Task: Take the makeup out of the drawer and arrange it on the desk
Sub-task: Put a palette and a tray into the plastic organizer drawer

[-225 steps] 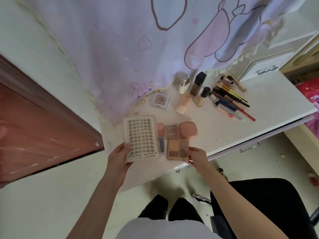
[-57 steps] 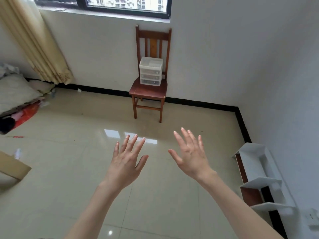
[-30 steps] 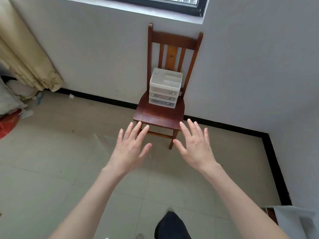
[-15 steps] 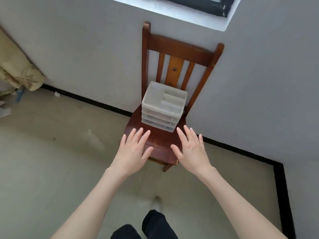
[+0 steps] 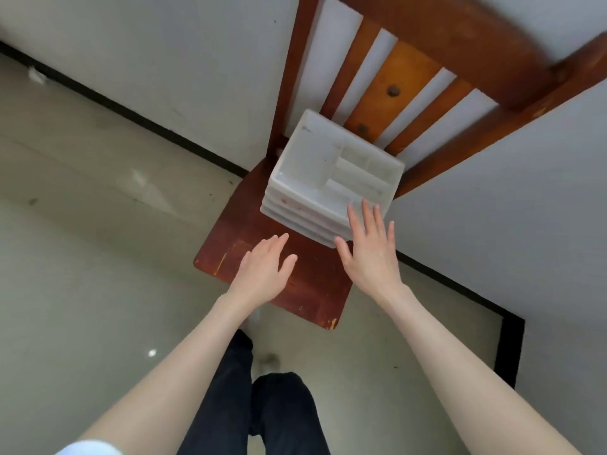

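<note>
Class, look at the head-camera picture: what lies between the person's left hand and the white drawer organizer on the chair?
Only bare chair seat separates the left hand from the organizer.

My arms are bare from wrist to elbow, and the left hand (image 5: 262, 274) and right hand (image 5: 371, 257) wear nothing. Below the chair (image 5: 289, 290), black trousers (image 5: 262, 405); a white sleeve edge (image 5: 88, 448) beside them.

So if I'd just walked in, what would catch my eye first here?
Probably the white plastic drawer unit sitting at the back of the seat of a reddish-brown wooden chair against the wall. Then the two bare, open hands reaching for it: the right hand at its front right corner, the left hand lower, over the seat.
</note>
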